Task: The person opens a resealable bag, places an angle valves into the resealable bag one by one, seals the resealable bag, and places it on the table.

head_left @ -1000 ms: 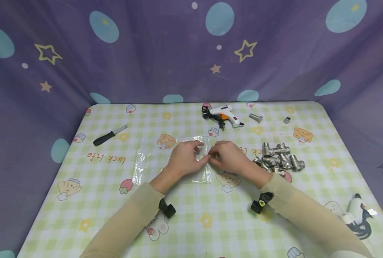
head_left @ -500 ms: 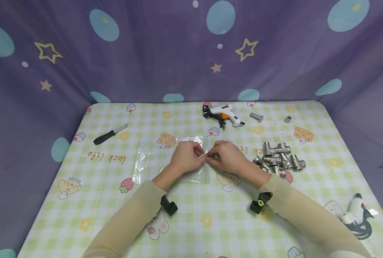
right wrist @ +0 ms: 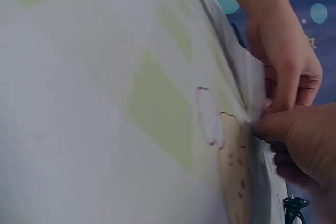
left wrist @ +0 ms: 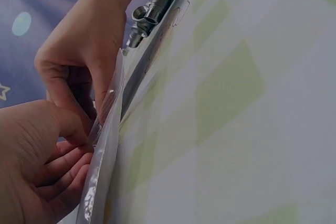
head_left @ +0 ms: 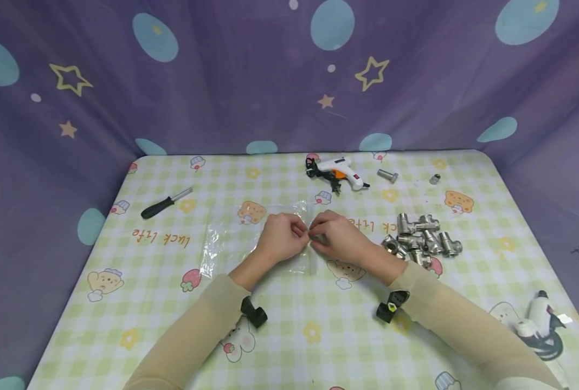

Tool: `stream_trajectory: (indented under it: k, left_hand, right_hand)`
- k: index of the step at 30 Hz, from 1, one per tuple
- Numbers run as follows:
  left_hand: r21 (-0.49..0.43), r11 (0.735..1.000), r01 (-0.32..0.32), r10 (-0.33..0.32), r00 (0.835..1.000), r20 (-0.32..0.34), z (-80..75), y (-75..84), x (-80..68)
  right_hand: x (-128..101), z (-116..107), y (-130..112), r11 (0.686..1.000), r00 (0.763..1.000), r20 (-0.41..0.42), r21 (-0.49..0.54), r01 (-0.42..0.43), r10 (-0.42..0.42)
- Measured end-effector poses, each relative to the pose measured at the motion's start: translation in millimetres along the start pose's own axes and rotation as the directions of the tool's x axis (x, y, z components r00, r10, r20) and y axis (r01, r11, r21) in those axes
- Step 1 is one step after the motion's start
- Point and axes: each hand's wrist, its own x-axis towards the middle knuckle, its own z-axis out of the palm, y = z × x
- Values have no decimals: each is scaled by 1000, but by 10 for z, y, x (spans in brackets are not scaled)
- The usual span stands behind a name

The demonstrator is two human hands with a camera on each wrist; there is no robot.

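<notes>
A clear plastic bag [head_left: 231,238] lies flat on the checked tablecloth [head_left: 289,303] near the middle of the table. Both hands meet at its right edge. My left hand [head_left: 282,238] pinches the bag's open edge [left wrist: 107,129] between thumb and curled fingers. My right hand [head_left: 335,234] pinches the same edge [right wrist: 257,98] from the other side, fingertips almost touching the left hand's. In the wrist views the thin film stands up slightly between the two hands.
A pile of metal pipe fittings [head_left: 421,241] sits just right of the right hand. A white glue gun [head_left: 338,172], a bolt [head_left: 387,175] and a small nut [head_left: 434,179] lie behind. A black screwdriver [head_left: 165,203] lies far left; another white tool [head_left: 538,325] at the front right.
Both hands have drawn closer together at the bag's right edge, and the left fingers have curled tighter on the film. The bag has stayed in place.
</notes>
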Motion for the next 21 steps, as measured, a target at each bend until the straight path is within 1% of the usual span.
stream_trajectory:
  k: [4,7,11,13,18,21]
  left_hand:
    - [-40,999,5,-7,999,-32,-18,2,-13]
    - [-88,996,13,-17,999,-43,-36,4,-28]
    - [-152,988,21,-28,999,-40,-63,8,-40]
    - [-178,984,17,-26,999,-46,-87,13,-43]
    - [-191,982,13,-28,997,-74,-187,24,-49]
    - [-192,981,29,-44,997,-71,-258,39,-62]
  right_hand:
    - [-13,33,2,997,997,-23,-11,79,-80]
    - [-26,54,24,994,994,-8,-9,105,-106]
    - [-31,76,59,996,996,14,17,88,-88]
    - [-27,79,69,996,997,11,30,79,-80]
    - [-11,73,70,995,997,-6,63,72,-72]
    - [-13,70,70,995,998,-3,72,66,-66]
